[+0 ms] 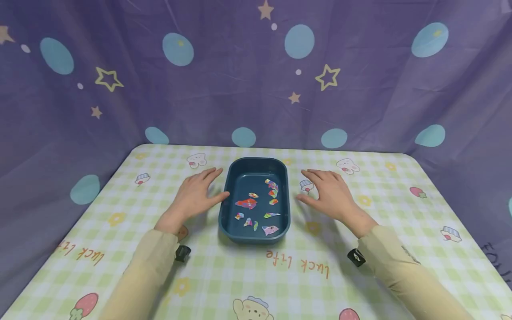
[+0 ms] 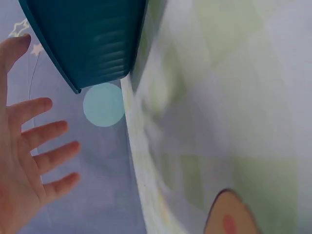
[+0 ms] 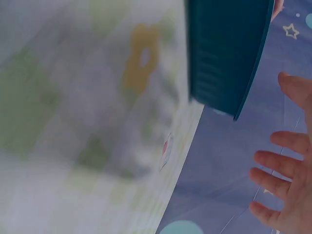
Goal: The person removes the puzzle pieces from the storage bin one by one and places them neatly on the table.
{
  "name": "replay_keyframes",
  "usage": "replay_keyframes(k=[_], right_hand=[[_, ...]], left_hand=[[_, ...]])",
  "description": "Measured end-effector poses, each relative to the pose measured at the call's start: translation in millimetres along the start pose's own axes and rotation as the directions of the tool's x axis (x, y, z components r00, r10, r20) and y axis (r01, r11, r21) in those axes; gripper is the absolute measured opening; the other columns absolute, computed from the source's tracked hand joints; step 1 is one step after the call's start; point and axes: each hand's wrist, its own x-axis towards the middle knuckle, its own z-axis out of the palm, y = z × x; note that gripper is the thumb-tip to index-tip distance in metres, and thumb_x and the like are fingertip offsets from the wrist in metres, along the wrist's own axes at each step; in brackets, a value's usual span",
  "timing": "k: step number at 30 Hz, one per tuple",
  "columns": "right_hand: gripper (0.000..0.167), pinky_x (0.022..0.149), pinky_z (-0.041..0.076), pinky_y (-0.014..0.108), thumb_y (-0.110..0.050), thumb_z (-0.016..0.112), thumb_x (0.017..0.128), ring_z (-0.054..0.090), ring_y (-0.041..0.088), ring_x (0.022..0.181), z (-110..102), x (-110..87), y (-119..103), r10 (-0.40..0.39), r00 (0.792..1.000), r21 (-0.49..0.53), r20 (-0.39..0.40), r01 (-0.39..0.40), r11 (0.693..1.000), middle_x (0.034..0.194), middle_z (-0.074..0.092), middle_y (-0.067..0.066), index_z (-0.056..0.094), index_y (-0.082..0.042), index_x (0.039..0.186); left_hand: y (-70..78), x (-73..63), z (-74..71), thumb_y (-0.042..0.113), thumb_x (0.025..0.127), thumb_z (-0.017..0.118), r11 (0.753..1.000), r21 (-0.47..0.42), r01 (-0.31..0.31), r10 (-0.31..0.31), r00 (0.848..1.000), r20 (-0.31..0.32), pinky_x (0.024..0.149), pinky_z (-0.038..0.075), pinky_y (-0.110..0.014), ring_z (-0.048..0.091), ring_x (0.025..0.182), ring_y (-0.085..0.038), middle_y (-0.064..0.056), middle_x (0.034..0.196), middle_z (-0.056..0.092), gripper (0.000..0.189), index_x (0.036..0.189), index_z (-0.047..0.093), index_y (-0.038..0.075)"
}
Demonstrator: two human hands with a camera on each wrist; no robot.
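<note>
A dark teal rectangular tray with raised walls stands on the table between both hands. Several small colourful paper-like scraps lie spread on its bottom, among them a red piece and a pale pink piece. My left hand hovers at the tray's left side, fingers spread, its thumb tip by the rim; whether it touches cannot be told. On the other side, my right hand is held apart from the tray, its fingers spread and holding nothing. The wrist views show the tray's outer wall beside each hand.
A green-and-white checked tablecloth with printed cartoons and lettering covers the table. Behind it hangs a purple curtain with stars and blue ovals. Black wrist straps show under both sleeves.
</note>
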Motion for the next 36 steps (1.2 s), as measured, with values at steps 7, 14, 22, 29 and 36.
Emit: replay_keyframes(k=[7, 14, 22, 29, 36], right_hand=[[0.061, 0.091, 0.038, 0.047, -0.051, 0.06, 0.08, 0.053, 0.026, 0.111, 0.0, 12.3, -19.7, -0.052, 0.998, 0.09, 0.024, 0.05, 0.995, 0.121, 0.058, 0.006, 0.051, -0.015, 0.129], [0.051, 0.092, 0.04, 0.043, -0.042, 0.065, 0.08, 0.056, 0.019, 0.106, -4.5, 27.1, -38.9, -0.165, 0.982, 0.171, 0.088, 0.148, 0.974, 0.115, 0.062, 0.002, 0.057, -0.016, 0.123], [0.042, 0.089, 0.042, 0.042, -0.036, 0.069, 0.078, 0.057, 0.017, 0.104, -0.2, 39.6, -60.2, -0.32, 0.91, 0.127, 0.263, 0.296, 0.947, 0.111, 0.063, -0.002, 0.063, -0.019, 0.116], [0.039, 0.088, 0.039, 0.042, -0.033, 0.072, 0.075, 0.058, 0.01, 0.098, 10.3, 46.1, -74.6, -0.365, 0.834, 0.106, 0.414, 0.354, 0.929, 0.104, 0.065, -0.006, 0.065, -0.019, 0.111], [0.032, 0.076, 0.045, 0.032, -0.028, 0.074, 0.073, 0.058, 0.006, 0.082, 19.2, 48.9, -87.5, -0.34, 0.773, 0.088, 0.535, 0.349, 0.933, 0.091, 0.065, -0.009, 0.067, -0.024, 0.104]], left_hand=[[-5.6, -0.1, 4.3, 0.055, 0.083, 0.054, 0.962, -0.262, 0.071, -0.056, 0.996, 0.065, 0.092, 0.04, -0.049, 0.05, 0.113, -0.026, -0.005, 0.137, 0.043, 0.07, 0.141, 0.034, 0.021], [-6.8, 5.6, 6.2, 0.042, 0.085, 0.058, 0.856, -0.51, 0.085, -0.038, 0.994, 0.101, 0.084, 0.048, -0.04, 0.057, 0.102, -0.025, -0.012, 0.132, 0.047, 0.067, 0.142, 0.032, 0.017], [-5.2, 8.9, 11.8, 0.018, 0.087, 0.057, 0.692, -0.709, 0.137, -0.022, 0.985, 0.169, 0.075, 0.053, -0.035, 0.055, 0.106, -0.033, -0.021, 0.136, 0.039, 0.065, 0.143, 0.025, 0.01], [-3.1, 11.6, 21.7, 0.009, 0.086, 0.057, 0.661, -0.73, 0.175, -0.059, 0.981, 0.183, 0.077, 0.052, -0.034, 0.052, 0.107, -0.035, -0.021, 0.137, 0.037, 0.066, 0.143, 0.024, 0.007], [2.0, 11.7, 25.9, 0.01, 0.086, 0.055, 0.658, -0.719, 0.224, -0.092, 0.972, 0.218, 0.081, 0.051, -0.038, 0.051, 0.112, -0.034, -0.019, 0.139, 0.035, 0.066, 0.144, 0.023, 0.01]])
